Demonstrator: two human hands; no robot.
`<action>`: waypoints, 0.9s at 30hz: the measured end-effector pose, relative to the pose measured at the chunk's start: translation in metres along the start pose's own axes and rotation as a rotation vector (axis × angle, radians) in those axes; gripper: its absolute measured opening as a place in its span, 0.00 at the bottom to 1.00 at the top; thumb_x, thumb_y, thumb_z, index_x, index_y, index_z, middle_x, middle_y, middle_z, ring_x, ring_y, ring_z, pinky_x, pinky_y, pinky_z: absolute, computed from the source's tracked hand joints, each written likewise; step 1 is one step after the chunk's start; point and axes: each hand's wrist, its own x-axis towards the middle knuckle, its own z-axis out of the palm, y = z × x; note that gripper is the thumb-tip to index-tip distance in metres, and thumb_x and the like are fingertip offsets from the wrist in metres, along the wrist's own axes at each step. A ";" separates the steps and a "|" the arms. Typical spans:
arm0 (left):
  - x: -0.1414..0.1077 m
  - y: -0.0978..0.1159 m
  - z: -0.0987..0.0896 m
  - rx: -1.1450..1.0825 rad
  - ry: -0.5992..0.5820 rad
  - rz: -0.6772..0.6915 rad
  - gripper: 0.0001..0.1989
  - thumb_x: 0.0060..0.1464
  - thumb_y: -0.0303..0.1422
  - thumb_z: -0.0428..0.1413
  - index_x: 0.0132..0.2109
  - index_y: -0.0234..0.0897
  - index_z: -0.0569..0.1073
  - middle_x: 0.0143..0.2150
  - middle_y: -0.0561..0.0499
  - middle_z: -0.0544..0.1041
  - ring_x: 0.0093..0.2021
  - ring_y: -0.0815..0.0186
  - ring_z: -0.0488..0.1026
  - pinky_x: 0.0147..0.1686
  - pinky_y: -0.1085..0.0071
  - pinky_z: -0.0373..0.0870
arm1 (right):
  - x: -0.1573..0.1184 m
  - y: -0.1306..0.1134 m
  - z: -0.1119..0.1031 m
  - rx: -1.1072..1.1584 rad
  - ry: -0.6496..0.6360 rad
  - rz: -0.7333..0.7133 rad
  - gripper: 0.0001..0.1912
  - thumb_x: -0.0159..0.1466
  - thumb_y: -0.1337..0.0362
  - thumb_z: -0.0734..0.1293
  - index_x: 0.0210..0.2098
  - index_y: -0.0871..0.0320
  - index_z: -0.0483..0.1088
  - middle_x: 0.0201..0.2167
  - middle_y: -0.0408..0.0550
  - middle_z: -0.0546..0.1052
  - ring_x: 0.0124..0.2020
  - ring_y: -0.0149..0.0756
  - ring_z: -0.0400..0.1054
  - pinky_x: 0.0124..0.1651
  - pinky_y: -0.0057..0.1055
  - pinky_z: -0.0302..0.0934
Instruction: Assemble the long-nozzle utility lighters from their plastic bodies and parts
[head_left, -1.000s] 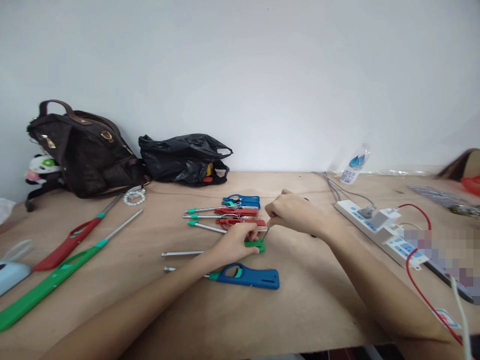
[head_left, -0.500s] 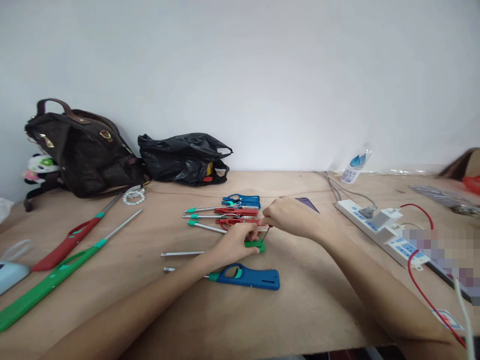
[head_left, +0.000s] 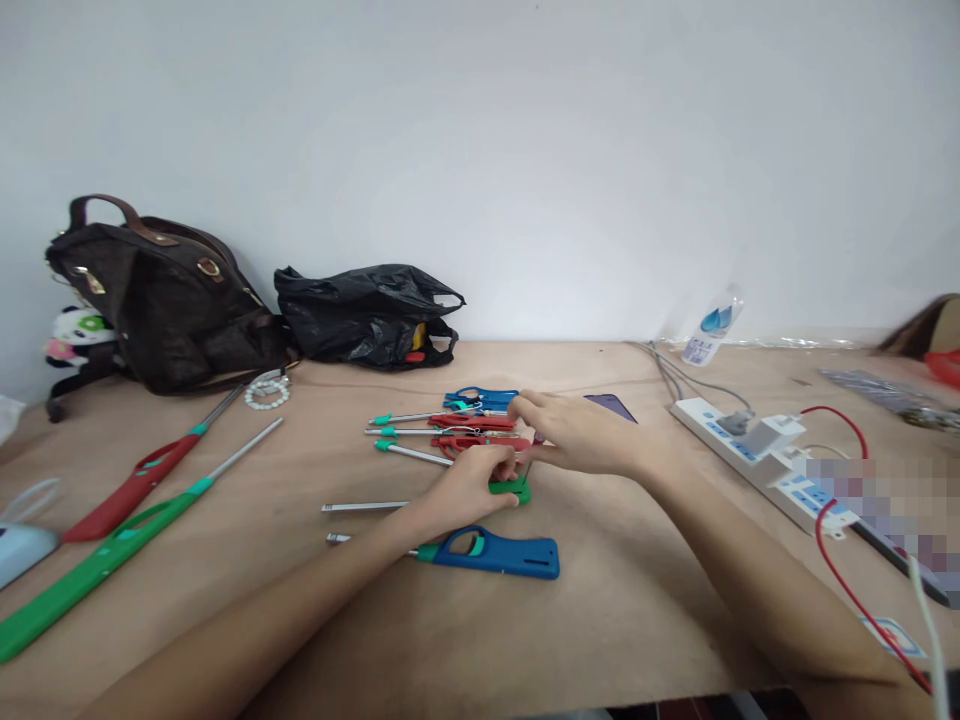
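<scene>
My left hand (head_left: pixel 476 487) is closed around the handle of a green long-nosed lighter (head_left: pixel 517 490), its metal tube pointing left. Over that handle's right end, my right hand (head_left: pixel 574 432) holds what looks like a small screwdriver (head_left: pixel 538 438) between thumb and fingers; a thin shaft runs down towards the green handle. The tool is largely hidden by the fingers. Just behind my hands lie opened red lighters (head_left: pixel 480 424) with bare tubes and thin wires, plus an opened blue lighter (head_left: pixel 487 398). A whole blue lighter (head_left: pixel 517 556) rests nearer to me, below my left hand.
A long red lighter (head_left: pixel 131 490) and a long green lighter (head_left: pixel 97 558) lie at left beside a bead bracelet (head_left: pixel 268 391). Behind are a dark backpack (head_left: pixel 180 310) and black plastic bag (head_left: pixel 352 315). At right are a phone (head_left: pixel 611 407), bottle (head_left: pixel 712 325) and power strip (head_left: pixel 720 440) with cables.
My right hand has shifted slightly left and turned, its fingers now more spread around the tool. My left hand stays in place on the green lighter.
</scene>
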 end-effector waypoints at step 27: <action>-0.001 0.000 0.000 -0.004 -0.013 -0.015 0.08 0.42 0.25 0.57 0.33 0.35 0.68 0.28 0.56 0.67 0.30 0.67 0.66 0.28 0.73 0.57 | -0.004 -0.013 -0.007 0.175 -0.017 -0.137 0.09 0.63 0.73 0.60 0.42 0.59 0.59 0.42 0.54 0.74 0.40 0.38 0.69 0.35 0.28 0.59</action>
